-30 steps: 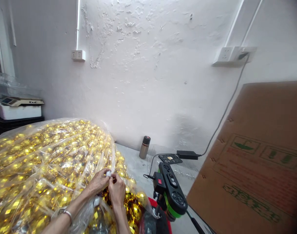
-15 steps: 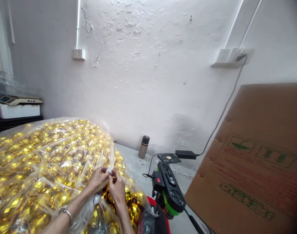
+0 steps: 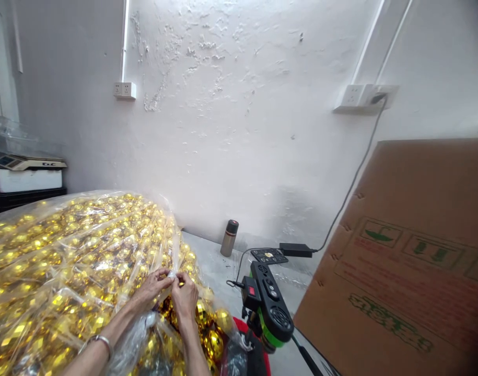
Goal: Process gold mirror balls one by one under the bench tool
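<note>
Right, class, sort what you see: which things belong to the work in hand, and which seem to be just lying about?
Apparently in the job: left hand, right hand, small white piece between them, clear plastic bag, gold balls.

Apparently just lying about: bottle, cardboard box, scale, power adapter, black-and-green device.

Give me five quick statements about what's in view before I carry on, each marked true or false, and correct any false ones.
1. The left hand and right hand meet at the clear plastic over the gold balls. True.
2. A band circles the right wrist. False: the metal bracelet is on the left wrist.
3. The bottle stands near the wall. True.
4. A carton stands left of the gold balls. False: the cardboard box is to their right.
5. A plug sits in the wall sockets at upper right. True.
</note>
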The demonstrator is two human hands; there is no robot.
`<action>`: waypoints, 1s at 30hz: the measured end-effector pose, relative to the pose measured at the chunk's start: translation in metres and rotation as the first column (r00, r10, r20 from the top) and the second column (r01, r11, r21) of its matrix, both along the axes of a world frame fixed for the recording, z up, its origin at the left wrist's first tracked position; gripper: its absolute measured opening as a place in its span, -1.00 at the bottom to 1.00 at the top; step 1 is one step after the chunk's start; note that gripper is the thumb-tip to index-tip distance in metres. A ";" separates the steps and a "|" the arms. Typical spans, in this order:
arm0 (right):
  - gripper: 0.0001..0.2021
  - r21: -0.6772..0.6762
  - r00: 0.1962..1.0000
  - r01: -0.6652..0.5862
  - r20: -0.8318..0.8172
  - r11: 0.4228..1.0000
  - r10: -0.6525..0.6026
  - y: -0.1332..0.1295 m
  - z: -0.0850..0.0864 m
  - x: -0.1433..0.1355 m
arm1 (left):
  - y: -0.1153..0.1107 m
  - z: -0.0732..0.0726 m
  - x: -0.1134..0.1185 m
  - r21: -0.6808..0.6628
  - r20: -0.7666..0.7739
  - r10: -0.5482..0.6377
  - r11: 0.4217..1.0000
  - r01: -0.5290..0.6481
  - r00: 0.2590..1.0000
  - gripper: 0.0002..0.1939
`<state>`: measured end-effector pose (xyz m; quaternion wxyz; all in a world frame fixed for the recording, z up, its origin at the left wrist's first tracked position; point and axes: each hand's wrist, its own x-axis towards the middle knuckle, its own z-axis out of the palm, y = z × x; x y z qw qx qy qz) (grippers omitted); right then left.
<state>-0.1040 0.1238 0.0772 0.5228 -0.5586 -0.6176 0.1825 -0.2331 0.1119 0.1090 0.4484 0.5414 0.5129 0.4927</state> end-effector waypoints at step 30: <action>-0.79 0.123 0.996 -0.055 0.075 0.991 0.046 -0.013 0.003 0.003 | 0.012 -0.011 0.014 -0.089 0.440 0.057 0.996 -0.020 0.896 -0.48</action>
